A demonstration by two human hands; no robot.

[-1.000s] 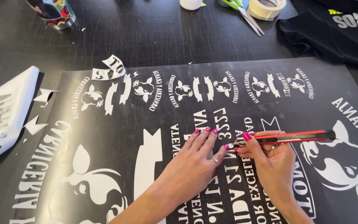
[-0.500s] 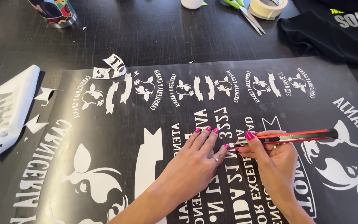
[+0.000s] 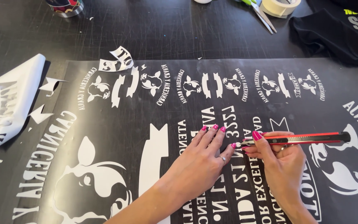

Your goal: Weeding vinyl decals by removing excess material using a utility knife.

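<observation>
At the far left lies a heap of peeled white vinyl scraps [image 3: 5, 103], with a curled offcut [image 3: 114, 62] near the sheet's far edge, so a good part of the weeding looks done. The black vinyl sheet [image 3: 179, 112] covers most of the table, its large figures and lettering already standing clear. The left hand [image 3: 199, 159] presses flat, fingers spread narrowly, on the middle lettering. Just right, the right hand [image 3: 280, 159] grips a red utility knife [image 3: 307, 138] (blade tip at the letters), where fine work seems left.

Bright, even overhead light, sharp focus, soft shadows, faint sheen on dark surfaces.
</observation>
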